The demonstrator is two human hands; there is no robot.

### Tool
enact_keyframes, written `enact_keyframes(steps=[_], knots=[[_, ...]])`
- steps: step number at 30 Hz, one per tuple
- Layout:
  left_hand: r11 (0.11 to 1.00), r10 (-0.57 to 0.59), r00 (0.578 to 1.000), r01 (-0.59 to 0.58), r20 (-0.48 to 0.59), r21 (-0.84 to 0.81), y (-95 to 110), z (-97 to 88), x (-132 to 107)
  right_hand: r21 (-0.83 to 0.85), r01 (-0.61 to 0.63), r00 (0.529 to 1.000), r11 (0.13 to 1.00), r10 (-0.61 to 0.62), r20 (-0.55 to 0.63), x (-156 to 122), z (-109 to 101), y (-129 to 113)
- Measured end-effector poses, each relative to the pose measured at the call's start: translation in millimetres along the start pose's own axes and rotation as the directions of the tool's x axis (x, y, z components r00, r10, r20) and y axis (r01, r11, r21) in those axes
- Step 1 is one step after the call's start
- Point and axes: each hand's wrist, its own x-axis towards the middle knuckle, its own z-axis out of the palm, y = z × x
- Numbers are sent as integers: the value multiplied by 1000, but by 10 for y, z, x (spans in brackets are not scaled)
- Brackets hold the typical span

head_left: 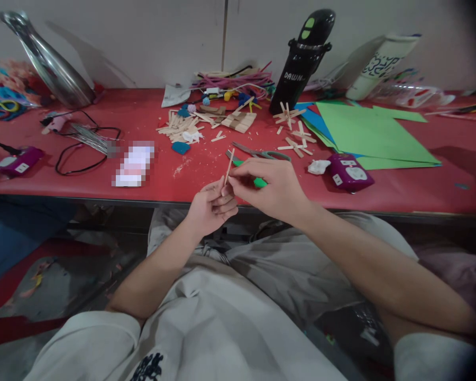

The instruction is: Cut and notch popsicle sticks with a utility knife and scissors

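Note:
Upright between both hands is a thin wooden craft stick (229,165). My left hand (212,207) pinches its lower end, fingers curled, just in front of the table's front edge. My right hand (272,185) closes thumb and forefinger on the stick from the right side. Behind the right hand lie grey-handled scissors (275,155) and a green-handled tool (259,182), partly covered by that hand. Farther back are a pile of loose craft sticks (178,126), a bundle of sticks (238,121) and several star-like crossed stick pieces (295,146).
A black bottle (301,69), green paper sheets (376,135) and a purple box (349,173) stand or lie to the right on the red table (222,185). On the left are a steel flask (55,69), a phone (134,165), cables and another purple box (19,162).

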Motion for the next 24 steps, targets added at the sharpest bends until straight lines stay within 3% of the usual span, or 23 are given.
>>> enact_keyframes(steps=[10, 15, 18, 21, 24], knots=[[979, 153, 984, -163, 88, 125, -36, -37, 8, 73, -38, 999, 997, 39, -14, -14, 20, -38], [965, 178, 976, -198, 125, 170, -47, -5, -16, 329, -220, 975, 918, 217, 48, 6, 47, -24], [955, 194, 974, -215, 117, 204, -15, 12, -29, 459, -281, 960, 843, 256, 117, 50, 20, 45], [920, 277, 957, -290, 88, 264, 39, 4, -38, 460, -392, 919, 797, 322, 227, 95, -31, 145], [846, 374, 923, -379, 89, 374, 84, -37, -46, 387, -446, 893, 807, 370, 258, 107, -59, 222]])
